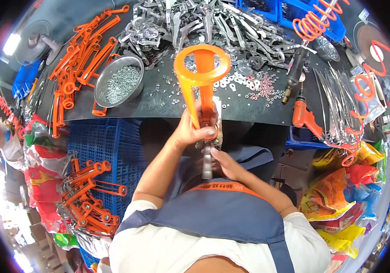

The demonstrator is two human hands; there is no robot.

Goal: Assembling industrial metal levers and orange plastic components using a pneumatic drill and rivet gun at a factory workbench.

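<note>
An orange caulking gun frame stands up in front of me, its wide ring pointing toward the far side of the bench. Near its lower end my left hand is closed around it, thumb across the front. A grey metal handle hangs from that end toward my apron. My right hand is closed at this handle, with the thumb against its side; most of its fingers are hidden. Behind the frame, small washers and nuts lie scattered on the dark bench.
A steel bowl of small fasteners sits beside orange frames. Grey metal handles are heaped at the back. To the right are a hanging air screwdriver, an orange power tool and thin rods. Blue crates stand left, below the bench.
</note>
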